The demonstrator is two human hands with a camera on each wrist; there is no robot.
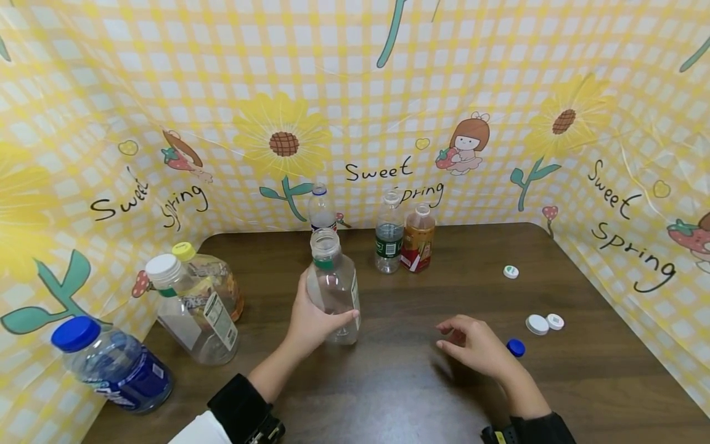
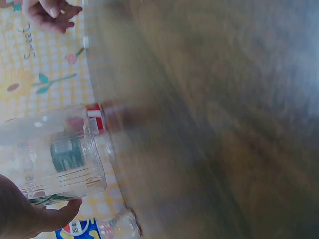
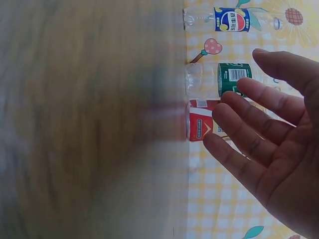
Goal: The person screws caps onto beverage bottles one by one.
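My left hand [image 1: 317, 314] grips a large clear plastic bottle [image 1: 338, 290] round its body, thumb across the near side. The bottle has an open mouth, a green band at its neck and a label at its side. In the left wrist view, part of the left hand [image 2: 25, 211] shows against the bottle [image 2: 55, 154]. To the right, my right hand [image 1: 479, 345] hovers over the table, holding nothing. Its fingers are loosely bent and spread in the right wrist view. Nearest to it lies a blue cap [image 1: 516, 348].
Two white caps [image 1: 537, 324] [image 1: 554, 321] and a green-marked white cap [image 1: 511, 272] lie right. At the back stand uncapped bottles: blue-labelled [image 3: 232, 20], green-labelled [image 1: 389, 240] and red-orange-labelled [image 1: 418, 240]. Left are blue-capped [image 1: 113, 364], white-capped [image 1: 194, 320] and yellow-capped [image 1: 213, 268] bottles.
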